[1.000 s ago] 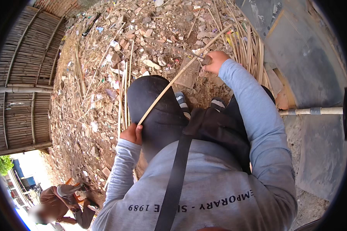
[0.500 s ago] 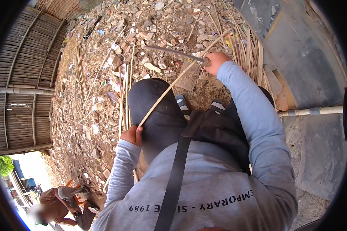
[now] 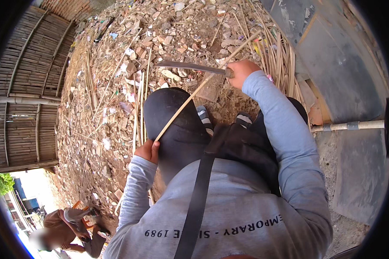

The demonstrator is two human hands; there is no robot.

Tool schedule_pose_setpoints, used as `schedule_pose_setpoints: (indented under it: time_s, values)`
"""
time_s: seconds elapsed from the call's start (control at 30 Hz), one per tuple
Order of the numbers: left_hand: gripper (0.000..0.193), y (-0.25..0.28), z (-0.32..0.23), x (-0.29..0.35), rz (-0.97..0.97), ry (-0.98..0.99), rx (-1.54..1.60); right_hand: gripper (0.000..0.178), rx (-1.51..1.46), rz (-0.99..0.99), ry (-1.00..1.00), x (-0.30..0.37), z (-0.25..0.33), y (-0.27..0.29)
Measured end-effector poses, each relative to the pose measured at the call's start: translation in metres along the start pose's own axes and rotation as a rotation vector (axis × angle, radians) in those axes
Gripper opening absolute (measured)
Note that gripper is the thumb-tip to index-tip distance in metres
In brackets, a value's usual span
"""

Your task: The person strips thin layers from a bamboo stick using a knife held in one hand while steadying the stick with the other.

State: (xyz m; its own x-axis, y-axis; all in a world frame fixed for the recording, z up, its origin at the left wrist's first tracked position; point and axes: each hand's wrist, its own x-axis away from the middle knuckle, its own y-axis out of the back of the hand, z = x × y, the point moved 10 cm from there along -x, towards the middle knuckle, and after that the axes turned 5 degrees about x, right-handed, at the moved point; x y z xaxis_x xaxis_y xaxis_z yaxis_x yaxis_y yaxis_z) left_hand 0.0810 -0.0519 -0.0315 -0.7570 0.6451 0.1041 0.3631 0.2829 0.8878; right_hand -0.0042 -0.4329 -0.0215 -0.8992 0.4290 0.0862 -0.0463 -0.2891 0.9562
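Note:
My left hand (image 3: 148,151) is closed round the near end of a long pale bamboo strip (image 3: 183,106). The strip slants up to the right across my dark-trousered knee, its far end over the ground. Out by the strip's far part, my right hand (image 3: 243,72) is closed on the handle of a long-bladed knife (image 3: 190,66). The blade points left and crosses the strip, apparently touching it. Most of the knife's handle is hidden in my fist.
Rubble and litter (image 3: 164,39) cover the ground ahead. Bamboo strips lie in a pile (image 3: 283,64) at the right and beside my left knee (image 3: 139,112). Grey sheets (image 3: 328,60) lie at right. A bamboo-slat wall (image 3: 26,56) stands left; another person (image 3: 69,228) sits at lower left.
The knife has shifted slightly nearer to me along the strip, its blade tip now lower and further left. My left hand and the strip have hardly moved.

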Motion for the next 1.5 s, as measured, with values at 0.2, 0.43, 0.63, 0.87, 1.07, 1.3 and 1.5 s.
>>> schedule_pose_setpoints:
  time_s: [0.2, 0.43, 0.63, 0.87, 1.07, 1.3, 1.5]
  values:
    - [0.045, -0.006, 0.006, -0.003, 0.007, -0.025, 0.1, 0.03, -0.219, -0.016, -0.075, -0.018, -0.04, -0.019]
    - [0.045, -0.001, 0.004, -0.001, 0.019, 0.001, 0.05, 0.029, -0.243, -0.06, -0.15, -0.016, -0.052, -0.003]
    - [0.051, -0.006, 0.01, -0.003, 0.064, -0.021, 0.121, 0.03, -0.125, 0.063, 0.102, -0.01, -0.004, -0.012]
    - [0.053, -0.002, 0.009, -0.005, 0.062, 0.009, 0.094, 0.034, -0.155, -0.043, -0.124, -0.022, -0.042, -0.005]
    - [0.053, -0.007, 0.011, -0.007, 0.117, 0.022, 0.101, 0.029, -0.104, 0.085, 0.081, -0.014, -0.001, -0.031]
    - [0.051, 0.0, 0.012, -0.003, 0.097, 0.033, -0.024, 0.03, -0.098, 0.006, -0.044, -0.02, -0.014, -0.018]
    - [0.051, -0.003, -0.007, -0.006, 0.076, 0.007, 0.041, 0.029, -0.161, 0.096, -0.049, -0.028, -0.048, -0.051]
